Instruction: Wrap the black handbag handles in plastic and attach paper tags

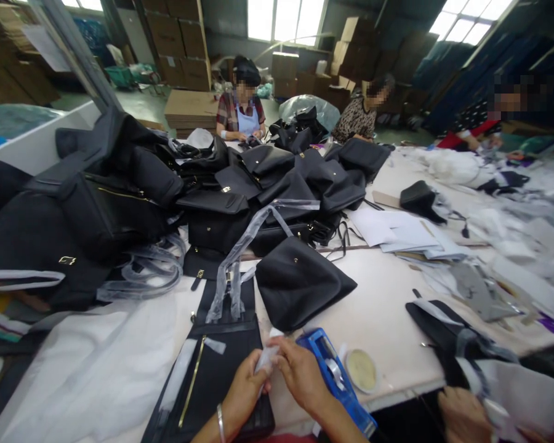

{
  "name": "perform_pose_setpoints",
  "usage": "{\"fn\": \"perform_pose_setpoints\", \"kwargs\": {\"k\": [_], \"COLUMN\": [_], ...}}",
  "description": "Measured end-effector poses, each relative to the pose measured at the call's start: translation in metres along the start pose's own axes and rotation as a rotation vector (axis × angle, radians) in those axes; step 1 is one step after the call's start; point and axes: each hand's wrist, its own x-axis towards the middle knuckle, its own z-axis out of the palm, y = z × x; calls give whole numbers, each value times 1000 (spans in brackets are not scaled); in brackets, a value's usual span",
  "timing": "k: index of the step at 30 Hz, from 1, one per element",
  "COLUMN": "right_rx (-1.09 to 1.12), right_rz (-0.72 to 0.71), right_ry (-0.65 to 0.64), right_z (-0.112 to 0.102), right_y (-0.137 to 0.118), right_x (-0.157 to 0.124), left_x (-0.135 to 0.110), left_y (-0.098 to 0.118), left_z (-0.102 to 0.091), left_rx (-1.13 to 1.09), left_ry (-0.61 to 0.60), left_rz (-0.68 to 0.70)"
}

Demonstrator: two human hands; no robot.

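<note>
My left hand (pixel 245 386) and my right hand (pixel 302 376) are close together near the table's front edge. Both pinch a small piece of whitish translucent wrapping (pixel 266 359); whether anything is inside it I cannot tell. Beneath and left of them lies a black backpack (pixel 228 363) with a gold zipper and a strip of white wrapping (pixel 178 375) along its left side. Straps covered in clear plastic (pixel 237 246) extend from its far end. Just right of my right hand sits a blue tape dispenser (pixel 321 347), and beside it a round shallow container (pixel 361 370) with yellowish contents.
Black bags (pixel 300 178) are heaped across the far and left table. A black flap (pixel 305 280) lies ahead of my hands. White sheets (pixel 397 231) and plastic wrapping (pixel 512 227) cover the right. A co-worker's hand (pixel 464 412) works at lower right; several people sit around the table.
</note>
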Motion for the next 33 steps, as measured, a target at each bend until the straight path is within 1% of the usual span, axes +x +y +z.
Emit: {"fn": "perform_pose_setpoints", "kwargs": {"k": [2,5,9,14,18,22,24,26,30,33], "right_rx": [10,112,244,169,158,324,418,523,804,882], "right_rz": [54,142,212,233,315,346,339,330,311,258], "right_ry": [-25,-40,-48,59,125,135,154,146,67,86], "right_z": [-2,-3,-3,2,7,12,17,24,43,57], "right_y": [2,7,15,18,19,22,25,30,44,52], "right_x": [3,9,13,12,13,17,20,23,28,31], "left_x": [2,6,11,15,17,17,18,19,20,19], "left_y": [-2,-4,-2,2,7,15,18,18,15,13], "left_z": [-2,-5,-7,-9,-9,-9,-10,-13,-18,-21], "left_rx": [9,29,-6,-89,-177,-371,-486,-580,-676,-722], "left_ry": [-20,-62,-108,-130,-125,-185,-235,-281,-335,-367], "left_rz": [5,-2,-60,-133,-137,-152,-194,-253,-323,-342]}}
